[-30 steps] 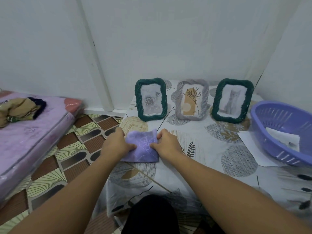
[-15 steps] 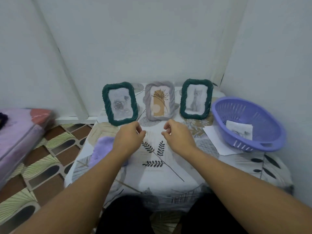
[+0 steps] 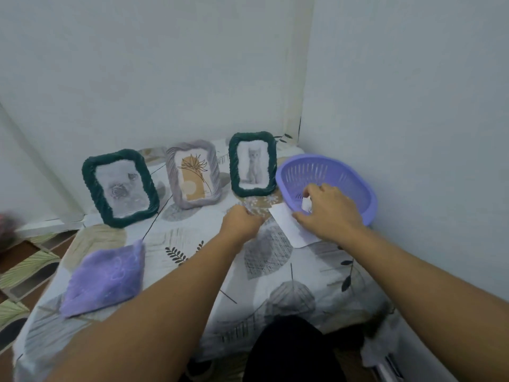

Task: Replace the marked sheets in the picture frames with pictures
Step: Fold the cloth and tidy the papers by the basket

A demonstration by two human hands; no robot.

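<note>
1. The tabletop [image 3: 316, 274] carries a leaf-patterned cloth and stands in a corner between pale walls.
2. A folded purple cloth [image 3: 106, 277] lies flat near the front left edge, well apart from both hands.
3. A purple slotted basket [image 3: 292, 175] sits at the right, against the wall.
4. Three picture frames stand upright in a row at the back: a dark green frame [image 3: 119, 187] with a greyish flower picture on the left, a grey frame [image 3: 192, 173] with a plant drawing in the middle, and a second green frame [image 3: 252, 164] with a cat picture, just beside the basket.
5. The right hand [image 3: 329, 212] reaches over the basket's near rim, fingers curled round a small white paper [image 3: 305, 204] inside it.
6. The left hand [image 3: 242, 221] hovers above the tabletop in front of the cat frame, fingers loosely curled, holding nothing visible.
7. A white sheet [image 3: 287, 223] lies flat beside the basket, partly under the right hand.
</note>
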